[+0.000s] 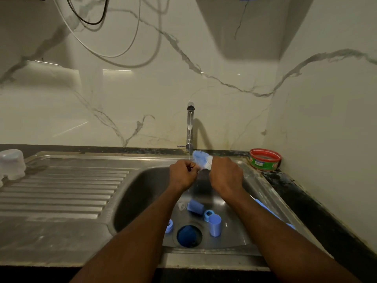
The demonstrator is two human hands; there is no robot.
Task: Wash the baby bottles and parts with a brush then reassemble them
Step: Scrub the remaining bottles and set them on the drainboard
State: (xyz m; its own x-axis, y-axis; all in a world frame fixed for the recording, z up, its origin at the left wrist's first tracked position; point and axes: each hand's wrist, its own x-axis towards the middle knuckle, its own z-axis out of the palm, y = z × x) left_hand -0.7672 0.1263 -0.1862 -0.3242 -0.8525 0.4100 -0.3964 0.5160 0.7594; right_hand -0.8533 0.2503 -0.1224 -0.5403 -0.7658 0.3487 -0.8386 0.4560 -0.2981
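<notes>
Over a steel sink (142, 180), a person's right hand (226, 176) grips a blue-and-white bottle brush (202, 160), its bristled head poking up and to the left of the fist, just under the tap (190, 127), from which a thin stream of water falls. The left hand (182, 174) is curled around something small held against the bristles — too hidden to name, though it looks like a bottle part being scrubbed.

Below and between the forearms, in the basin, lie the pieces awaiting their turn: 2 blue cylindrical caps (214, 224), 2 blue rings (208, 215) and a small clear piece beside the drain (189, 235). A blue item (265, 209) peeks out from under the right forearm.

Far to the left of the hands, on the drainboard, stands an upturned clear cover (12, 164); to the right, a red-rimmed tub (264, 159) sits in the corner.

By this evidence, washing is underway and far from done — nothing appears reassembled.
</notes>
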